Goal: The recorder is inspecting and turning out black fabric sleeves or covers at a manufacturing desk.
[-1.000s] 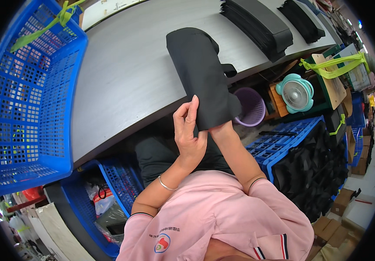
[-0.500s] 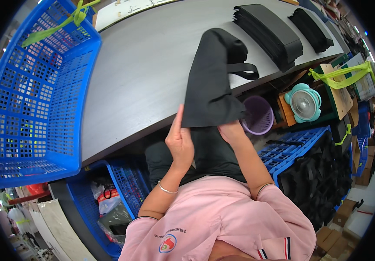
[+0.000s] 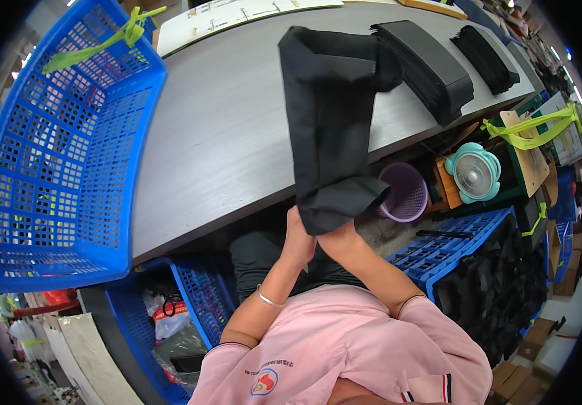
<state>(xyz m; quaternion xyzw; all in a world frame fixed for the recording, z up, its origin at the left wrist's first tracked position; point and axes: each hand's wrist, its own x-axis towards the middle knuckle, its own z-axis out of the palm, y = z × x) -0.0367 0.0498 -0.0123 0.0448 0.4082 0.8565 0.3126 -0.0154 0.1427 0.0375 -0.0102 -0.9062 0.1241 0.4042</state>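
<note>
Both my hands are down at the near edge of the table (image 3: 223,135), working the bottom end of a long black cloth (image 3: 328,121); my left hand (image 3: 298,237) presses up against that end, fingers closed on the fabric; my right hand (image 3: 339,241) sits just beside it, mostly under the cloth, so I cannot tell how those fingers lie, only that they bear on the hem; the cloth runs from my hands out across the table toward its far edge, the top folded over beside a black stack (image 3: 429,67); I judge the piece is laid out but not finished, the near end bunched and hanging off the edge; a second stack (image 3: 483,57) lies at the far right corner; the blue basket (image 3: 48,175) at the left edge holds no cloth that I can see.
</note>
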